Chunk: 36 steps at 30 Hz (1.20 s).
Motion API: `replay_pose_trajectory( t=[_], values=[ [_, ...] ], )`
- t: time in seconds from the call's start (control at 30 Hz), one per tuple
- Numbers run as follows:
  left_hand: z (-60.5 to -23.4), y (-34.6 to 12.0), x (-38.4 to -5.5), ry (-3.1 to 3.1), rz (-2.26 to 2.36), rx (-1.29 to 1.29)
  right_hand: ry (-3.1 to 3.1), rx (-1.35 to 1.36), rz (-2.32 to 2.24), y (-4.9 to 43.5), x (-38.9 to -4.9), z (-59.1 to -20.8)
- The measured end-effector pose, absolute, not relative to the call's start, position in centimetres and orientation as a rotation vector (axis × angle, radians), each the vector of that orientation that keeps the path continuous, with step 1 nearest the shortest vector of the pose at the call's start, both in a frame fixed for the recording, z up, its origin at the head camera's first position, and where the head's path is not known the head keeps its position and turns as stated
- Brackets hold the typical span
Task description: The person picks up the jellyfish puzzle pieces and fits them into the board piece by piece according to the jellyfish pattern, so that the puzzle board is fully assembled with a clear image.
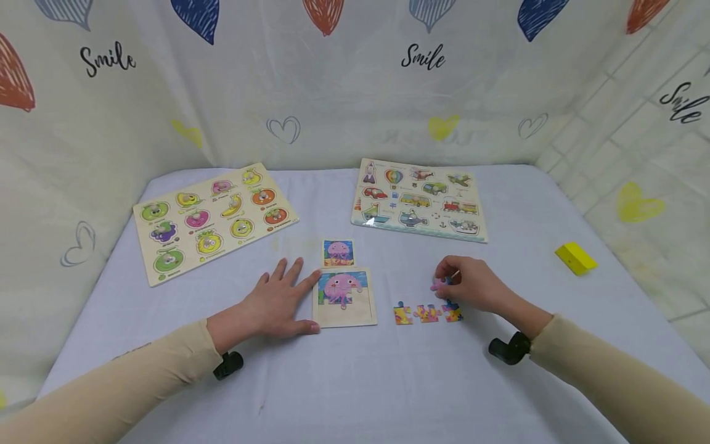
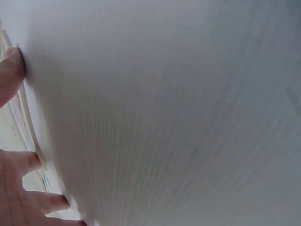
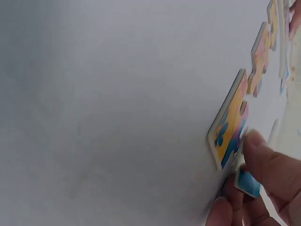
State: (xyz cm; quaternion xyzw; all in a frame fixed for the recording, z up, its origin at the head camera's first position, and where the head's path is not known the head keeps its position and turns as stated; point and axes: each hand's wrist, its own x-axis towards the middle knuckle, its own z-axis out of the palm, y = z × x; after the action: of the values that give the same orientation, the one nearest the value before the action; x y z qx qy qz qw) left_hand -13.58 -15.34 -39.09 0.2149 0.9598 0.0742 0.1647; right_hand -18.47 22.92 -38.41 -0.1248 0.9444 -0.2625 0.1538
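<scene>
My left hand (image 1: 274,302) lies with fingers spread, thumb and index fingertip at the left edge of a square puzzle board (image 1: 346,316). A partly assembled pink octopus picture fills the upper left of that board. My right hand (image 1: 476,285) pinches a jigsaw piece (image 1: 438,283) between thumb and fingers; pink shows on it in the head view, and a blue part (image 3: 248,183) in the right wrist view. Just below that hand lie a right-hand loose piece (image 1: 453,312), a middle piece (image 1: 428,314) and a left piece (image 1: 403,314), in a row on the cloth.
A small octopus picture card (image 1: 338,253) sits just beyond the board. At the back are a fruit puzzle board (image 1: 183,230) on the left and a vehicle puzzle board (image 1: 383,213) on the right. A yellow block (image 1: 577,258) lies far right on the white tablecloth (image 1: 355,388).
</scene>
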Motion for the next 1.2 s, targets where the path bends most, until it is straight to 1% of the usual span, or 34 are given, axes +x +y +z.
replay_pose_trajectory(
  t=[0.33,0.47,0.87,1.2],
  values=[
    [-39.0,-15.4,-13.5,2.733,0.199,0.61,2.64,-0.301,-0.924,22.0,-19.0,-38.0],
    [-39.0,-15.4,-13.4,2.729,0.199,0.604,2.585,-0.28,-1.007,20.0,-19.2,-37.4],
    [-39.2,-15.4,-13.6,2.733,0.199,0.604,2.503,-0.314,-0.97,13.6,-19.3,-37.2],
    [-39.0,-15.3,-13.6,2.73,0.203,0.599,2.5,-0.318,-0.954,11.0,-19.0,-37.5]
  ],
)
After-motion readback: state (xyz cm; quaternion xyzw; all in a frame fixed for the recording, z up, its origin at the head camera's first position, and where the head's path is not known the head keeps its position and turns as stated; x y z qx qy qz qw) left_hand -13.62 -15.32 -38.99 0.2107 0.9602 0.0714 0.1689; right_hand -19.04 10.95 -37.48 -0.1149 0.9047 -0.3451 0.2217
